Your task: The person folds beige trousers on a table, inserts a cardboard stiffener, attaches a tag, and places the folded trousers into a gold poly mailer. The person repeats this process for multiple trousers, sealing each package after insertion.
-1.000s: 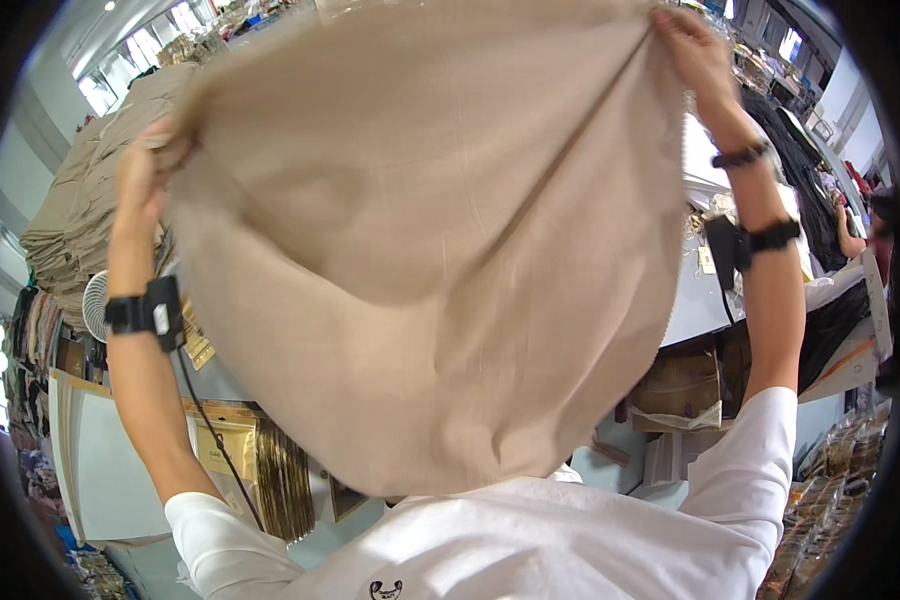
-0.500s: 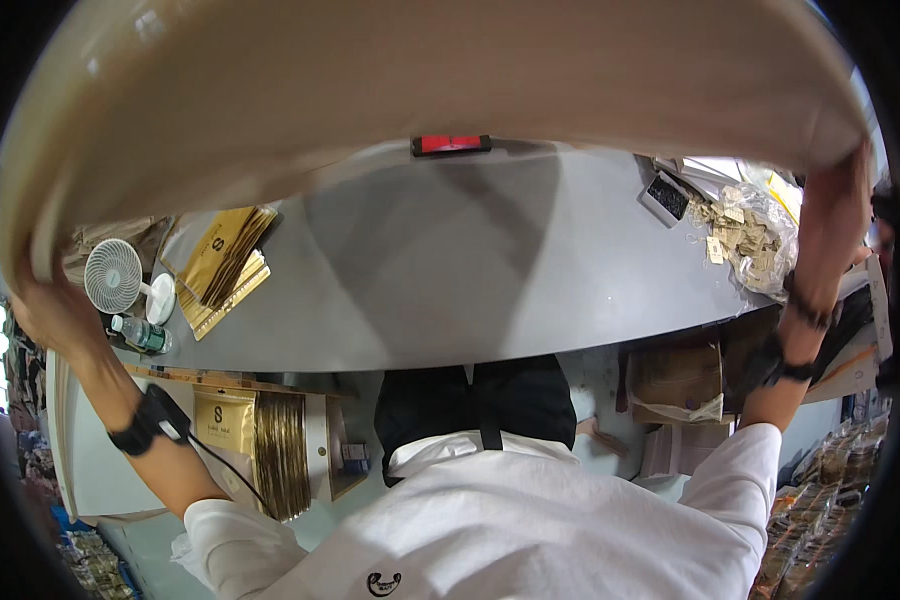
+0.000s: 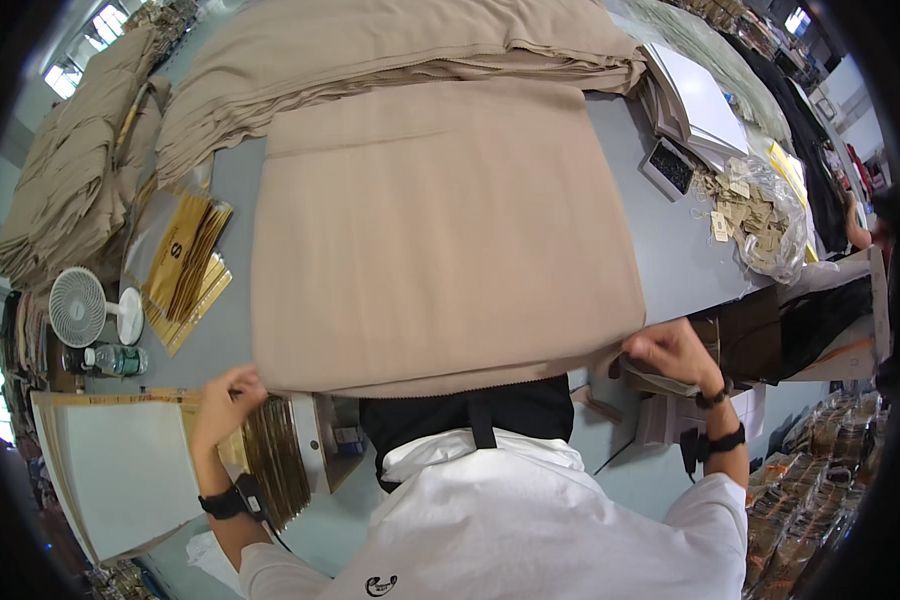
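A folded piece of beige fabric (image 3: 440, 250) lies spread before me on the grey table (image 3: 670, 262), its near edge running just above my lap. At its near left corner, my left hand (image 3: 228, 402) is closed with the fingertips pinched on the fabric. My right hand (image 3: 673, 352) grips the near right corner, where the cloth bunches a little under the fingers. Layers show along the near edge, and a crease crosses the upper left part.
Beige fabric layers (image 3: 400, 35) cover the far side. More folded fabric (image 3: 70, 160) is stacked at left, near gold packets (image 3: 175, 255), a small fan (image 3: 78, 306) and a bottle (image 3: 118, 360). On the right are a black-filled box (image 3: 668, 170), white sheets (image 3: 698, 95) and hang tags (image 3: 755, 225).
The fabric was raised high in front of me, hiding the table's far side. Both hands have come down and inward, and it now lies flat, covering the red-screened device.
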Available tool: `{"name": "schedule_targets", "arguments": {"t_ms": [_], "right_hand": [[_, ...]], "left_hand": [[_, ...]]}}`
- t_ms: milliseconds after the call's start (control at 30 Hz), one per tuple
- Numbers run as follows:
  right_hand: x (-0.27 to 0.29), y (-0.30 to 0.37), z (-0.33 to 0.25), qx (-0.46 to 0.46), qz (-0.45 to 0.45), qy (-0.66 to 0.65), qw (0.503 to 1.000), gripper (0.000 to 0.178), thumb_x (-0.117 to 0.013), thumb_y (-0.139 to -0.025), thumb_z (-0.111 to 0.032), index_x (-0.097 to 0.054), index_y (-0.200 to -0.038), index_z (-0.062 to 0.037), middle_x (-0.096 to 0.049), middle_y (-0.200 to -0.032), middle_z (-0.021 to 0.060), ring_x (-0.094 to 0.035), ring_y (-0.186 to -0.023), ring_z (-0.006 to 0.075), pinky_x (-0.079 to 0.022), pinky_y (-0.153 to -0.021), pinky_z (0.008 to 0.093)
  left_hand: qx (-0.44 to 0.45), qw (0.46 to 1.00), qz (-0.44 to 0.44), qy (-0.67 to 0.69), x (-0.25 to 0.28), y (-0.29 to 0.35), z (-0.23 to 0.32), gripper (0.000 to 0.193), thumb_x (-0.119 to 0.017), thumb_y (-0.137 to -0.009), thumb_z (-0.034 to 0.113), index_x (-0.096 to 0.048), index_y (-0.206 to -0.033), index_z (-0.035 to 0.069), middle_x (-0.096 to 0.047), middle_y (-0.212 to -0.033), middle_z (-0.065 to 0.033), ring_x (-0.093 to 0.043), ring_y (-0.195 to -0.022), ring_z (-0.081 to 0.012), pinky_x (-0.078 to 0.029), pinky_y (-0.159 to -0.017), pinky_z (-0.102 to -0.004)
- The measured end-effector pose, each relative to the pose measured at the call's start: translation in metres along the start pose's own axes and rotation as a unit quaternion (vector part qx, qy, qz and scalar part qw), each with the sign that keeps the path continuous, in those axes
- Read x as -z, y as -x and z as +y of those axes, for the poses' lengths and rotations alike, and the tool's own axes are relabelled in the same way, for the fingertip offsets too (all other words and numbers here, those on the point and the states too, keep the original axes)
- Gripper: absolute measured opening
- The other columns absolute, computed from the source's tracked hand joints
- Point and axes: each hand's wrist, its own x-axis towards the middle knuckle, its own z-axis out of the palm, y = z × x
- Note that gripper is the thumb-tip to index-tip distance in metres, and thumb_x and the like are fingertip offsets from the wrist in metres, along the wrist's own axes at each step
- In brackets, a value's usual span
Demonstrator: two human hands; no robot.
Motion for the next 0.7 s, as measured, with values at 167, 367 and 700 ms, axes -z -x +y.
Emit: {"name": "schedule_targets", "arguments": {"t_ms": [167,367,700], "right_hand": [[0.05,-0.166,0.041,0.013,0.289,0.041,0.956,0.038,-0.071,-0.101,-0.035,-0.077,-0.105,0.0029,-0.073,-0.076,0.003,-0.062,-0.073,0.0069,-0.052,-0.065,0.0291],[0.097,-0.343,0.049,-0.104,0.33,0.152,0.926,0.053,-0.077,-0.09,-0.044,-0.074,-0.116,0.0016,-0.076,-0.087,0.0159,-0.075,-0.078,0.0241,-0.056,-0.07,0.0365],[0.094,-0.303,-0.014,0.162,0.395,-0.147,0.892,0.025,-0.076,-0.099,-0.024,-0.069,-0.101,-0.0003,-0.065,-0.095,-0.0024,-0.056,-0.088,0.0064,-0.047,-0.075,0.0257]], "left_hand": [[0.102,0.933,0.138,0.315,0.009,-0.153,-0.002,0.047,-0.065,-0.105,0.027,-0.057,-0.142,-0.002,-0.071,-0.083,-0.006,-0.063,-0.064,-0.0084,-0.045,-0.05,-0.0211],[0.122,0.871,0.08,0.468,0.014,-0.323,0.026,0.017,-0.065,-0.104,0.022,-0.061,-0.106,0.006,-0.07,-0.082,-0.0054,-0.061,-0.06,-0.0106,-0.047,-0.05,-0.0224],[-0.178,0.802,0.25,0.512,0.029,-0.28,0.051,0.024,-0.065,-0.105,0.013,-0.06,-0.125,0.0,-0.072,-0.099,-0.0068,-0.068,-0.093,-0.0153,-0.054,-0.079,-0.0286]]}}
